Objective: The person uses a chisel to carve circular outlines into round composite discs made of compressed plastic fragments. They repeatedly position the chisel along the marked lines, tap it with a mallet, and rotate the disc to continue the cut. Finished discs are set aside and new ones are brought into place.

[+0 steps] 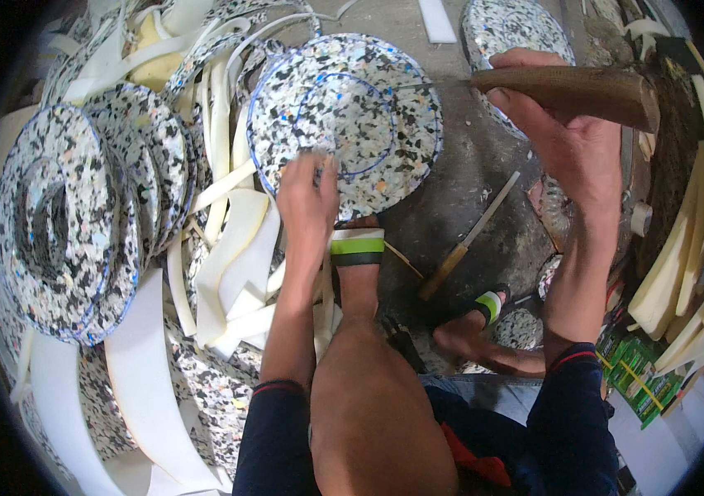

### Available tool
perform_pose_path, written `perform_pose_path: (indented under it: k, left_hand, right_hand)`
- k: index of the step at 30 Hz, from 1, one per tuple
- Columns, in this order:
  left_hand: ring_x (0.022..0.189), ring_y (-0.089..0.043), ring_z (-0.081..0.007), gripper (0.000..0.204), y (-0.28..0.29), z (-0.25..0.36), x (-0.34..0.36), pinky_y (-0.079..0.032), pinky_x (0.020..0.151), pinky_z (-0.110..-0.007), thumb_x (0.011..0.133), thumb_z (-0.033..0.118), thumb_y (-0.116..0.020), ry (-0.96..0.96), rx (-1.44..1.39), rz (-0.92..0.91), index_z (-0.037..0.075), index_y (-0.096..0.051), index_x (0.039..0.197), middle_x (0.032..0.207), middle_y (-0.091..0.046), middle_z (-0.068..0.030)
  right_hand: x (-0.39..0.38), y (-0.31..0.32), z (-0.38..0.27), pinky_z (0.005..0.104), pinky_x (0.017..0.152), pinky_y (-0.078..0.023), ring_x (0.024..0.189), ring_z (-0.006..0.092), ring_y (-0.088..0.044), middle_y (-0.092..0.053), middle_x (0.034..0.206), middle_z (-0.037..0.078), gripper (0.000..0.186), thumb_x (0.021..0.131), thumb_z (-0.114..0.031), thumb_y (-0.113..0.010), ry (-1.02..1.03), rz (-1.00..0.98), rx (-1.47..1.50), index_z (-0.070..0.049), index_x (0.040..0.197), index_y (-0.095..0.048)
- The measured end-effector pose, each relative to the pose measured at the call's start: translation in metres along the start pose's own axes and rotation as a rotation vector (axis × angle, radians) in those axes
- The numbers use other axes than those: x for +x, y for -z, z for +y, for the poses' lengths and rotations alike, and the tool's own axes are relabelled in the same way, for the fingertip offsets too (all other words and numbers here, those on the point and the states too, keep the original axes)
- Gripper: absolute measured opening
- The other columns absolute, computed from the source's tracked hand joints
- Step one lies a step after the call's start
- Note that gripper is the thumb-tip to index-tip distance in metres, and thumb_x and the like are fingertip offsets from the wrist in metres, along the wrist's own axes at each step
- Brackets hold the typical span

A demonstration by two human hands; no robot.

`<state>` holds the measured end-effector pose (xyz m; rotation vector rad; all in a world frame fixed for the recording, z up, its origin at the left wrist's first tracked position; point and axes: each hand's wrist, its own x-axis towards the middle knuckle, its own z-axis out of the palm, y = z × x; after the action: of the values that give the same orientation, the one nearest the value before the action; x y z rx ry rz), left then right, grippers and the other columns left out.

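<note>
A round disc of speckled foam stands in front of me, with a blue ring drawn on its face and blue along its rim. My left hand is at its lower left, fingers bent close to the blue ring. Motion blurs those fingertips, so any grip there is unclear. Up at the right, my right hand is closed around the thick wooden handle of a knife. Its thin blade, seen nearly edge-on, points left across the disc's right side.
A second knife lies on the dark floor between my feet. Foam rings stand stacked at left, beside white foam strips. Another speckled disc lies at the far right. Pale offcuts and green packets line the right side.
</note>
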<state>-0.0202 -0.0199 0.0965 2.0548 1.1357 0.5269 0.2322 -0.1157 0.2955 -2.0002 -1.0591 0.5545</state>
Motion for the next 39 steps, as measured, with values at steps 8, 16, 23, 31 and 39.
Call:
perform_pose_path:
  k: [8,16,23,31,39]
  left_hand:
    - [0.146,-0.035,-0.0462,0.060,-0.067,-0.015,0.087,-0.029,0.115,-0.065,0.093,0.021,-0.070,-0.252,0.336,0.025,0.003,-0.047,0.145,0.155,-0.043,-0.0188]
    - [0.145,-0.035,-0.0443,0.060,-0.074,-0.023,0.082,-0.029,0.116,-0.064,0.094,0.028,-0.069,-0.311,0.355,0.093,0.000,-0.050,0.144,0.155,-0.043,-0.0167]
    - [0.145,-0.035,-0.0436,0.056,-0.076,-0.022,0.081,-0.030,0.114,-0.064,0.098,0.029,-0.064,-0.326,0.420,0.105,0.003,-0.052,0.145,0.155,-0.041,-0.0167]
    - [0.143,-0.036,-0.0412,0.057,-0.077,-0.020,0.082,-0.032,0.113,-0.063,0.097,0.032,-0.064,-0.329,0.492,0.123,0.005,-0.052,0.146,0.154,-0.041,-0.0159]
    - [0.143,-0.037,-0.0397,0.059,-0.077,-0.019,0.082,-0.031,0.114,-0.062,0.096,0.032,-0.064,-0.312,0.454,0.132,0.001,-0.052,0.145,0.152,-0.045,-0.0148]
  right_hand:
    - [0.032,-0.022,-0.014,0.0313,0.077,-0.059,0.091,0.0169,-0.072,-0.076,0.101,0.009,0.025,0.083,-0.007,-0.084,0.502,0.181,-0.147,-0.005,0.106,-0.074]
    - [0.049,-0.038,-0.039,0.0326,0.089,-0.059,0.100,0.0187,-0.071,-0.075,0.106,0.009,0.023,0.087,-0.005,-0.079,0.183,-0.121,0.017,-0.005,0.110,-0.074]
    - [0.060,-0.042,-0.055,0.0360,0.091,-0.059,0.100,0.0194,-0.071,-0.076,0.107,0.007,0.024,0.087,-0.011,-0.081,0.126,-0.159,-0.128,-0.008,0.110,-0.075]
    - [0.064,-0.041,-0.044,0.0376,0.090,-0.059,0.099,0.0203,-0.072,-0.077,0.108,0.006,0.026,0.085,-0.015,-0.082,0.320,-0.127,-0.315,-0.010,0.110,-0.076]
    - [0.093,-0.050,-0.016,0.0384,0.088,-0.059,0.097,0.0222,-0.072,-0.076,0.105,0.008,0.028,0.083,-0.012,-0.082,0.434,-0.302,-0.024,-0.008,0.109,-0.075]
